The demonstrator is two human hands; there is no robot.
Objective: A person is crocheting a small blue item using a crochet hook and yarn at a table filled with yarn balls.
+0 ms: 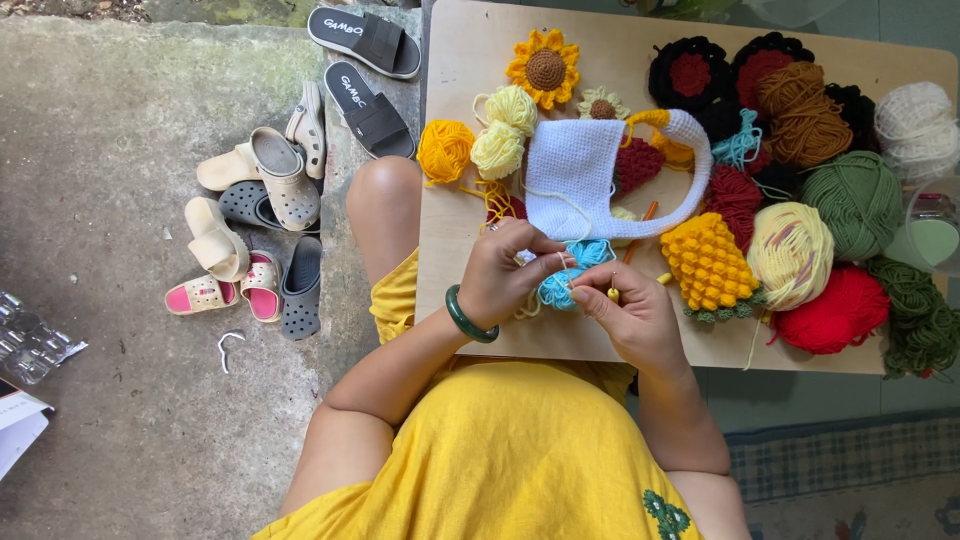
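The light blue crochet piece [560,285] sits between your two hands, just above your lap at the near edge of the wooden board [450,310]. Your left hand [505,275], with the green bangle [468,318] at its wrist, is curled closed around the piece's left side. Your right hand [630,315] is pinched shut on a yellow-handled crochet hook [613,290], its tip against the blue yarn. You look to be mid-stitch on a small round piece; the next move calls for a steady pull of yarn through the loop while your left fingers keep the work from turning.

Just beyond lies a white crochet bag [580,175] with a curved handle, flat on the board; whether anything is inside cannot be told. To its right sit a yellow bobble-textured piece [708,262] and a red yarn ball [835,310]. Farther off are a green yarn ball [855,200] and a crochet sunflower [545,68]. No box or basket holds the yarn; it all lies loose on the board.
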